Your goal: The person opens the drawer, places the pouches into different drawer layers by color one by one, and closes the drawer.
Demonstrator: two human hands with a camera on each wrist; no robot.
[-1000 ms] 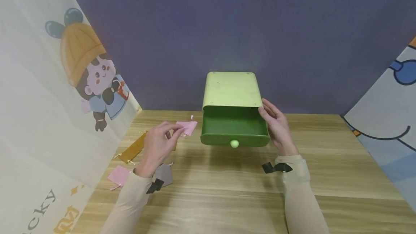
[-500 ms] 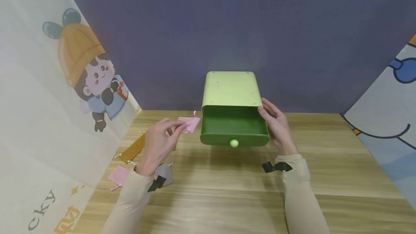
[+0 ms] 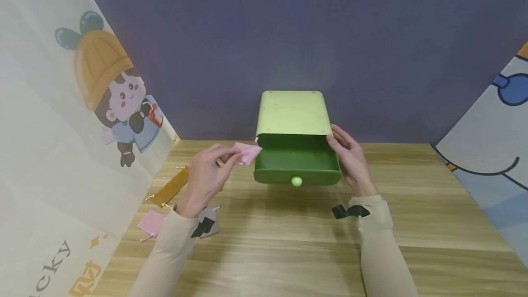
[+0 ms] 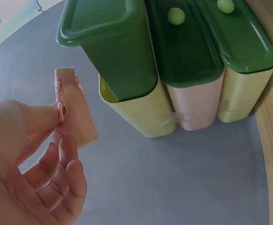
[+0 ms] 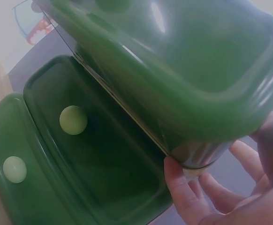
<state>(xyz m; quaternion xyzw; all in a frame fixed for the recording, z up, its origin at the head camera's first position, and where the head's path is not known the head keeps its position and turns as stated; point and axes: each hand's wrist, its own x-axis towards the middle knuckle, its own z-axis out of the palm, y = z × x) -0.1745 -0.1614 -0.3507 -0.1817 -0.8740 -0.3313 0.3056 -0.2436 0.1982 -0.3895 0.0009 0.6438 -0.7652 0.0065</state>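
Note:
Between thumb and index finger, my left hand [image 3: 206, 175] pinches a small pink drawstring pouch [image 3: 249, 152] just left of the pulled-out top drawer. In the left wrist view the pouch [image 4: 75, 112] hangs apart from the drawer, its pink cord near my fingertips. A stacked drawer cabinet [image 3: 293, 111] has a pale green top. Its dark green top drawer [image 3: 297, 176] stands out, with a round light green knob. My right hand [image 3: 352, 164] rests against the cabinet's right side, thumb near the front edge. The right wrist view shows fingertips [image 5: 174, 171] touching the cabinet.
Left on the wooden table [image 3: 280, 251] lie a pink pouch [image 3: 151, 222], a mustard pouch [image 3: 171, 188] and a grey pouch [image 3: 210, 221], partly covered by the left arm. Two lower drawers [image 4: 185, 51] are pushed in. A dark wall [image 3: 206, 58] stands behind the cabinet.
My left hand has moved right and slightly up, carrying the pink pouch closer to the drawer's left edge. My right hand stays at the cabinet's side.

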